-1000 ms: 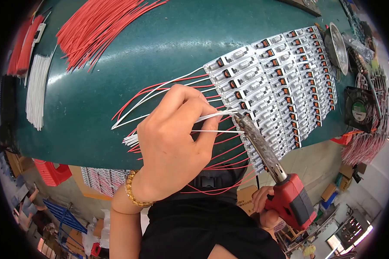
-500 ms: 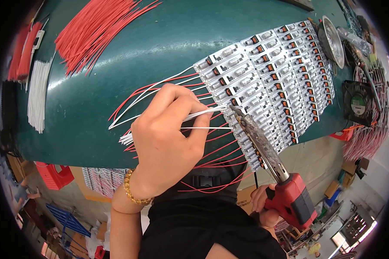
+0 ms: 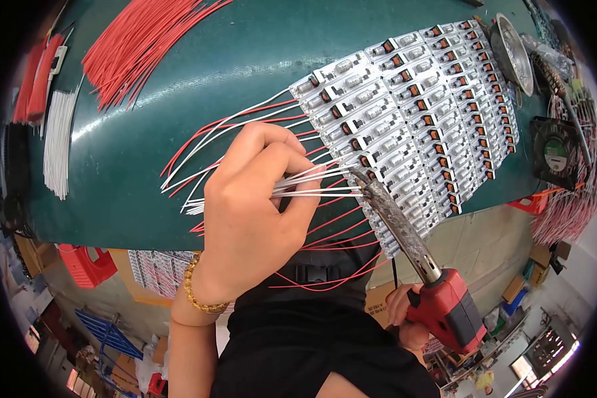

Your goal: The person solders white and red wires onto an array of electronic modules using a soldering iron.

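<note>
My left hand (image 3: 253, 199), a beaded bracelet on its wrist, pinches several thin white wires (image 3: 335, 190) between thumb and fingers. Their tips reach the near left edge of a panel of small circuit boards (image 3: 395, 142). Around its handle, my right hand (image 3: 404, 317) grips a red and black soldering gun (image 3: 448, 310). The gun's dark, crusted tip lies at the board edge, close to the wire ends; whether it touches them I cannot tell. Red and white wires trail leftward from this edge, some passing behind my left hand.
A large bundle of red wires (image 3: 142, 46) and a white bundle (image 3: 60, 142) lie on the green table (image 3: 259, 50), far left. Beyond the panel stand a metal dish (image 3: 513, 53) and a small black fan (image 3: 554, 154). A red stool (image 3: 86, 264) is below the table edge.
The view has shifted slightly, so the panel appears higher. The white wires in my left hand are more spread out. The soldering tip has moved a little along the board edge toward me.
</note>
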Action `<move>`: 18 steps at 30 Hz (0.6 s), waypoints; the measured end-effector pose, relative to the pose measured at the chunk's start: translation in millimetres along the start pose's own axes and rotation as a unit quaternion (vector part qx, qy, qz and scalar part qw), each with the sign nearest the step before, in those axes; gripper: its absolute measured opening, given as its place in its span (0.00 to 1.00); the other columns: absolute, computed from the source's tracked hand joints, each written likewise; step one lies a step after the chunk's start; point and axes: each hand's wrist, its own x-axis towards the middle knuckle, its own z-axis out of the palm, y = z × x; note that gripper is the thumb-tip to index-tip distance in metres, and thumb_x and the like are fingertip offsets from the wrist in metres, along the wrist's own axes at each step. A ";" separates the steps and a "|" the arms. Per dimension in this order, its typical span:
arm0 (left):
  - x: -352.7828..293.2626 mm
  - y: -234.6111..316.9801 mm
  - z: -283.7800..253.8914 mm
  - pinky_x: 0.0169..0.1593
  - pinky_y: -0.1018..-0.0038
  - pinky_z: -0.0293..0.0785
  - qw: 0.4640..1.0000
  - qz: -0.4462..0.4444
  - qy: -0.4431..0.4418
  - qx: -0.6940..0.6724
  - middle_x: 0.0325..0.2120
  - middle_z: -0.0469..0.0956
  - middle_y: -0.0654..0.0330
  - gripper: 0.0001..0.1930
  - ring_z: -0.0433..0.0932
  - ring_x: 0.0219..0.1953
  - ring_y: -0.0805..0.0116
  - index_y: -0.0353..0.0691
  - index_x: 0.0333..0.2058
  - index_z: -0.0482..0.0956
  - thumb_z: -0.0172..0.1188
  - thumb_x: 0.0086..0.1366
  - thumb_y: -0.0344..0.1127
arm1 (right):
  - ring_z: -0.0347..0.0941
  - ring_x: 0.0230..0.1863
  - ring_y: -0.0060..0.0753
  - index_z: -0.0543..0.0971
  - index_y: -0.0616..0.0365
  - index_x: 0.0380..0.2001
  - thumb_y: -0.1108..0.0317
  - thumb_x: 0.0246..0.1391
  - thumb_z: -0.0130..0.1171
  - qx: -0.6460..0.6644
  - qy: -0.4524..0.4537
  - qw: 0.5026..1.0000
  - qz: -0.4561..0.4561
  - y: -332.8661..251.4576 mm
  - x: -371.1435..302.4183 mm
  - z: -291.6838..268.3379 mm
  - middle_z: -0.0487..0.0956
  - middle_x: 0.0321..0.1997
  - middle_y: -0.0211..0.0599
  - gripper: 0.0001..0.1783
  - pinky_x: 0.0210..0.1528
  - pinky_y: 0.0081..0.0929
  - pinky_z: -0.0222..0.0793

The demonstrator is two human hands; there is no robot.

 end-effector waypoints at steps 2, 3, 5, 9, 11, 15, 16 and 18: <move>-0.1 0.8 -1.5 0.25 0.74 0.69 1.000 -0.022 -0.013 -0.002 0.32 0.75 0.58 0.05 0.74 0.23 0.68 0.33 0.26 0.76 0.65 0.51 0.21 | 0.68 0.20 0.25 0.75 0.59 0.20 0.47 0.43 0.74 0.041 -0.018 0.996 0.073 -4.5 5.8 2.7 0.73 0.19 0.29 0.26 0.22 0.25 0.61; 0.0 0.0 -1.6 0.25 0.74 0.69 1.000 -0.022 -0.013 -0.003 0.32 0.75 0.58 0.05 0.74 0.23 0.68 0.33 0.26 0.76 0.65 0.51 0.21 | 0.68 0.20 0.26 0.75 0.59 0.20 0.47 0.43 0.74 0.036 -0.016 0.997 0.072 -4.0 6.8 2.5 0.73 0.19 0.29 0.26 0.22 0.25 0.62; 0.8 -2.0 -1.3 0.24 0.75 0.68 1.000 0.007 -0.009 -0.002 0.32 0.75 0.58 0.05 0.73 0.23 0.69 0.33 0.27 0.77 0.65 0.52 0.21 | 0.69 0.20 0.27 0.74 0.59 0.19 0.47 0.43 0.74 0.030 -0.015 0.997 0.071 -2.7 5.7 2.4 0.73 0.18 0.30 0.26 0.22 0.25 0.62; 0.3 -2.3 -0.3 0.24 0.75 0.69 1.000 0.002 -0.004 -0.006 0.32 0.75 0.58 0.05 0.74 0.23 0.69 0.33 0.27 0.76 0.65 0.52 0.21 | 0.70 0.20 0.29 0.75 0.58 0.18 0.53 0.46 0.72 -0.003 -0.004 1.000 0.012 1.0 2.7 2.7 0.75 0.19 0.31 0.22 0.21 0.26 0.64; -1.9 -2.5 0.4 0.24 0.75 0.69 1.000 0.002 0.002 -0.005 0.32 0.75 0.58 0.05 0.74 0.23 0.69 0.33 0.27 0.76 0.65 0.52 0.21 | 0.71 0.20 0.29 0.75 0.58 0.18 0.57 0.46 0.72 0.030 -0.017 0.999 0.000 5.5 6.6 3.2 0.76 0.21 0.31 0.20 0.22 0.26 0.65; -0.8 -5.8 1.3 0.24 0.75 0.69 1.000 0.028 0.010 -0.008 0.32 0.75 0.58 0.05 0.74 0.23 0.69 0.33 0.27 0.76 0.64 0.52 0.21 | 0.72 0.21 0.30 0.76 0.58 0.24 0.66 0.45 0.71 0.137 0.002 0.990 0.021 -0.4 -4.3 3.1 0.76 0.22 0.31 0.12 0.23 0.27 0.67; -0.7 -5.3 1.6 0.24 0.75 0.68 1.000 0.027 0.009 -0.004 0.31 0.75 0.58 0.06 0.74 0.23 0.69 0.33 0.27 0.76 0.65 0.52 0.21 | 0.72 0.21 0.30 0.77 0.58 0.26 0.68 0.45 0.72 0.145 0.053 0.985 0.077 -2.7 -10.0 2.6 0.75 0.22 0.32 0.12 0.23 0.27 0.67; -0.9 -3.8 1.9 0.24 0.75 0.68 1.000 0.028 0.009 0.000 0.31 0.75 0.58 0.06 0.74 0.23 0.69 0.33 0.26 0.76 0.65 0.51 0.21 | 0.70 0.20 0.29 0.75 0.58 0.30 0.63 0.45 0.70 0.122 0.044 0.990 0.063 -2.5 -11.3 0.4 0.74 0.20 0.30 0.15 0.23 0.27 0.66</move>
